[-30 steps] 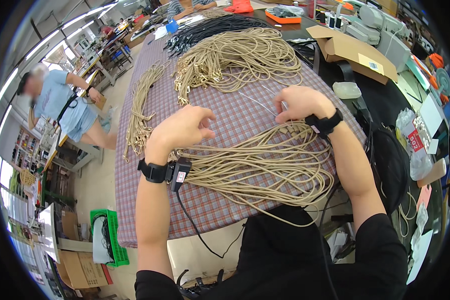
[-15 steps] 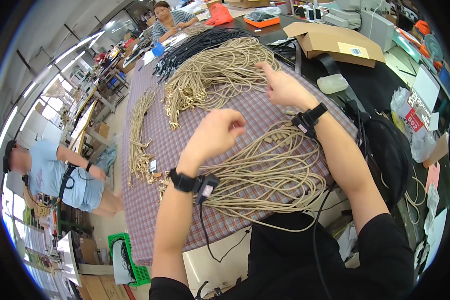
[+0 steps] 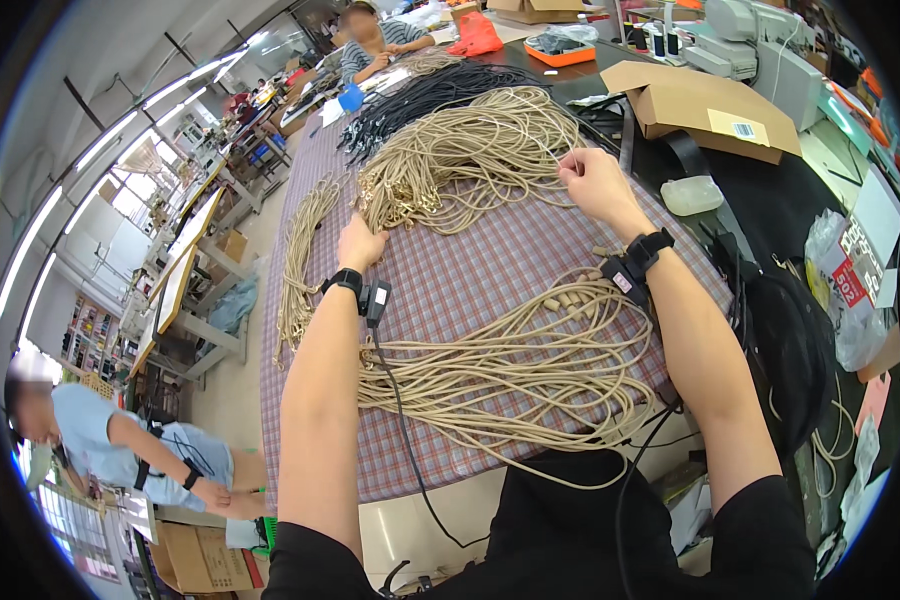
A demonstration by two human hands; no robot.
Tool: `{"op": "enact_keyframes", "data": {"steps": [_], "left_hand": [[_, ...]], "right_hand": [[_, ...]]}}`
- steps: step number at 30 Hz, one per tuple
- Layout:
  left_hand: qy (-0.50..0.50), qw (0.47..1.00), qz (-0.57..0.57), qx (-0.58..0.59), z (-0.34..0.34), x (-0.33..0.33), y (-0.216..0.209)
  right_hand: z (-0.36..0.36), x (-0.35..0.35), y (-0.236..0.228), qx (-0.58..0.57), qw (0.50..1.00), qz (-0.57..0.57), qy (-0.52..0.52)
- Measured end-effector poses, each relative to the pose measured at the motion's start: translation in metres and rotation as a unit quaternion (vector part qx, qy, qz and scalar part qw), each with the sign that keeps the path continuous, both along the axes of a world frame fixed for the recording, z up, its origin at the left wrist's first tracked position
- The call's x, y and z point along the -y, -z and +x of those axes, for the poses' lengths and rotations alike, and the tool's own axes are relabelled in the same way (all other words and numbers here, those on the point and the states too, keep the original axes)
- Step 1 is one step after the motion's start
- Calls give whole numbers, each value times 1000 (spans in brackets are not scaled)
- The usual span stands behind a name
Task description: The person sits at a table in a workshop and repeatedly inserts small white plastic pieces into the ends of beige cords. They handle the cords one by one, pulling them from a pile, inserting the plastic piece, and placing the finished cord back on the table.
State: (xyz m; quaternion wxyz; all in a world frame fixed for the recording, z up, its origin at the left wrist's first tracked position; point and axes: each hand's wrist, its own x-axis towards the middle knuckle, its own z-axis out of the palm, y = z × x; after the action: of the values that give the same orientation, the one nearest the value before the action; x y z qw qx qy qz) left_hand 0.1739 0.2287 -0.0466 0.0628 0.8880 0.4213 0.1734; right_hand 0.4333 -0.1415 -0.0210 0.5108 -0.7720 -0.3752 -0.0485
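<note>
Tan round cords (image 3: 480,145) with gold-coloured metal clasps (image 3: 398,203) lie heaped beyond and between the left hand (image 3: 362,243), near the clasps, and right hand (image 3: 596,186), by the loops (whether either grips cannot be told). Probably limp, weighty bunched, best held behind the clasps.

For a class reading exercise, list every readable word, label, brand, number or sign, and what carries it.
Wording not copied here.
Red package: large white print, legible.
Cardboard box, upper right: barcode label; print unreadable.
Lower-left carton: marks too blurred.
Wrist devices: labels too small.
</note>
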Motion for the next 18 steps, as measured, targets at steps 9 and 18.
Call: {"op": "enact_keyframes", "data": {"steps": [9, 18], "left_hand": [[-6, 992, 103, -67, -38, -10, -29], [24, 994, 89, -55, -40, -5, -49]], "right_hand": [[37, 12, -4, -388, 867, 160, -267], [49, 76, -101, -249, 917, 168, -264]]}}
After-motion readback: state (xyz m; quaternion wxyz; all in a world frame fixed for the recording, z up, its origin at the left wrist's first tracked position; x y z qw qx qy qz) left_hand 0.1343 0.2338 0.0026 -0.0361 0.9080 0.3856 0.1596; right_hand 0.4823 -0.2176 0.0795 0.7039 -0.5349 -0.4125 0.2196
